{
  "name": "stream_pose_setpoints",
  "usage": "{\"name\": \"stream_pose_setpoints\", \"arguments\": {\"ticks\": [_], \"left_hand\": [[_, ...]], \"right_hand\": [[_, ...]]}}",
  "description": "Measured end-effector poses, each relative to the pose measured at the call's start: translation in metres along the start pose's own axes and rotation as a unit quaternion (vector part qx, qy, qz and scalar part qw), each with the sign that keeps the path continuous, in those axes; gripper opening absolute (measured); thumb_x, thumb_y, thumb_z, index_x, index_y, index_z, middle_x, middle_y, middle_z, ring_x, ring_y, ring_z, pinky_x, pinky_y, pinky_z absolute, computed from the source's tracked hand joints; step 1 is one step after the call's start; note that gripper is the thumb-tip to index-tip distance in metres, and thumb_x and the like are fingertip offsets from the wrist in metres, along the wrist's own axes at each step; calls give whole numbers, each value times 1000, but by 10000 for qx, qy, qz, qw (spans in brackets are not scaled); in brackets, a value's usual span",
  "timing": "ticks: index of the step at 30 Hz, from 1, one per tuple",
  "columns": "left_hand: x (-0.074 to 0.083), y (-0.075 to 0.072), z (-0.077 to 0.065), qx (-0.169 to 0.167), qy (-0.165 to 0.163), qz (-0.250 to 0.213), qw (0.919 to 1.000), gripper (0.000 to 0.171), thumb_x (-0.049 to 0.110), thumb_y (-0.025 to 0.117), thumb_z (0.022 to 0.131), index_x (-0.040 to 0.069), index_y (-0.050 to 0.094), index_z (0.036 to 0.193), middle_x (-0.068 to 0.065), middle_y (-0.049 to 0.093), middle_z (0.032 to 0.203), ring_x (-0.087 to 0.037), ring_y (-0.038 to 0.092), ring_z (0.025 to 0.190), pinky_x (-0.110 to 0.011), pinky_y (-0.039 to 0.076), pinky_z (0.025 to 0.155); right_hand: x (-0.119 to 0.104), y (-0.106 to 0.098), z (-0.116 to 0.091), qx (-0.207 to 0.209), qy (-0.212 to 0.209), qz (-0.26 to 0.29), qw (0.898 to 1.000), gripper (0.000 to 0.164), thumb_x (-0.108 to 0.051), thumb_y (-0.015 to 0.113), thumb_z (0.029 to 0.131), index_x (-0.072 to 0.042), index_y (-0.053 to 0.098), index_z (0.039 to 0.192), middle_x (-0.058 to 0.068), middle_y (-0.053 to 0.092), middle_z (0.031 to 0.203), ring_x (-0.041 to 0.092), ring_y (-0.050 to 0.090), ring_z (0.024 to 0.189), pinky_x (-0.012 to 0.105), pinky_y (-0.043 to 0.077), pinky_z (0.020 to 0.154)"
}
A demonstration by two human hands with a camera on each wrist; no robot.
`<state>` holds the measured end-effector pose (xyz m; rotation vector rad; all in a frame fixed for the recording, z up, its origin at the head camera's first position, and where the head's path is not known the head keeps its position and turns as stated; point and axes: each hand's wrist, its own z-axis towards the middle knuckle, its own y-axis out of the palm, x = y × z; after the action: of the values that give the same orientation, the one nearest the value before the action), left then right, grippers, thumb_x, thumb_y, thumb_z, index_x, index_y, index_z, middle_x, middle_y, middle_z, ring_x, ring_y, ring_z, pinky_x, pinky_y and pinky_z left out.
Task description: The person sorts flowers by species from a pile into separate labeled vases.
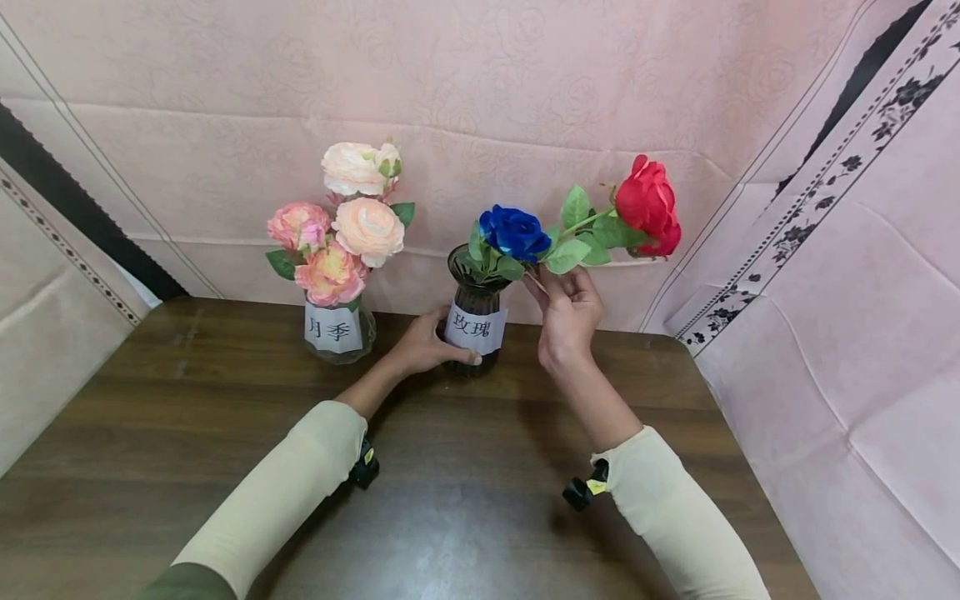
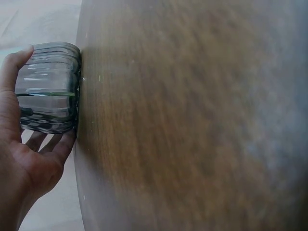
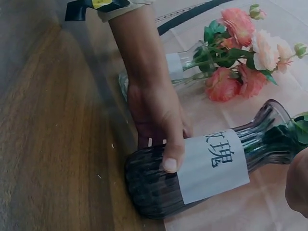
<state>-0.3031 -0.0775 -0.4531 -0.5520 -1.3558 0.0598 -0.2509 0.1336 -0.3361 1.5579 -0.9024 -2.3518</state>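
My left hand [image 1: 420, 343] is wrapped around the lower part of a dark ribbed glass vase [image 1: 480, 302], which stands upright on the table. A white label with Chinese characters is stuck to its front. In the right wrist view the left thumb crosses the vase [image 3: 150, 192] near the label. A blue rose [image 1: 515, 232] with green leaves rises from the vase mouth. To the right, my right hand [image 1: 570, 317] pinches the stem of a red rose [image 1: 647, 204], whose bloom leans far rightward; its stem's lower end is hidden. Only part of the right hand [image 3: 298, 185] appears in the right wrist view.
A clear glass vase [image 1: 366, 332] with a white label holds several pink and cream flowers [image 1: 367, 231], left of my left hand. The brown wooden table [image 1: 450, 467] meets a pink patterned cloth backdrop [image 1: 480, 75] at the back, with cloth at both sides too.
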Motion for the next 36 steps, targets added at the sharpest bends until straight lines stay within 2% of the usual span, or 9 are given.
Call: {"name": "stream_pose_setpoints", "arguments": {"ticks": [3,8,11,15,18,23,27,31,36], "left_hand": [[0,0,0,7,-23,13,10000,91,36,104,80,16,60,157,-9,73,148,-33,68,139,-56,53,122],[0,0,0,7,-34,14,10000,91,37,104,80,17,60,157,-9,73,149,-33,67,139,-57,52,122],[0,0,-1,2,-12,-63,10000,89,34,104,80,17,61,156,-10,73,147,-33,68,138,-57,53,121],[1,-1,-1,-29,48,-115,9999,87,32,104,80,17,62,155,-10,74,146,-33,69,136,-56,54,120],[2,-2,-1,-41,75,-149,9999,86,30,104,81,16,62,154,-10,74,146,-33,70,135,-56,55,119],[2,-2,0,-48,54,-133,9999,84,30,104,81,16,63,153,-11,75,145,-33,70,134,-56,55,118],[2,-2,0,-54,28,-120,9999,85,30,104,81,16,62,153,-11,75,145,-33,70,134,-56,55,119],[2,-2,0,-50,24,-104,9999,85,31,104,81,15,62,153,-11,75,145,-34,70,135,-57,55,118],[1,-2,0,-61,55,-132,9999,85,30,104,81,15,62,154,-11,74,146,-34,69,136,-57,54,119]], "right_hand": [[6,3,-3,18,66,-331,9994,24,8,70,106,-9,81,118,-5,85,98,10,81,96,37,69,94],[13,5,-7,-60,253,-992,9947,23,5,68,107,1,80,126,-6,80,104,8,74,99,37,68,97],[16,5,-9,-189,415,-1343,9899,27,0,68,109,4,78,134,2,79,115,8,76,99,33,68,94],[17,3,-13,-318,448,-1577,9860,34,-4,67,111,2,75,143,19,79,133,8,80,96,29,68,91],[17,2,-14,-374,292,-1471,9880,35,-6,66,112,0,73,146,20,78,139,9,81,97,30,68,93],[18,1,-15,-57,-139,-853,9962,23,-7,71,111,0,79,131,6,78,118,14,82,96,32,69,91],[18,2,-14,170,-471,-536,9973,10,-4,71,109,-5,78,117,3,74,104,16,81,93,31,70,87],[17,1,-11,40,-480,-813,9955,13,-1,71,108,0,80,118,1,76,102,15,80,92,32,70,86],[16,-2,-9,-313,30,-1423,9893,19,-3,74,106,5,81,121,-3,80,95,17,80,91,34,70,88]]}}
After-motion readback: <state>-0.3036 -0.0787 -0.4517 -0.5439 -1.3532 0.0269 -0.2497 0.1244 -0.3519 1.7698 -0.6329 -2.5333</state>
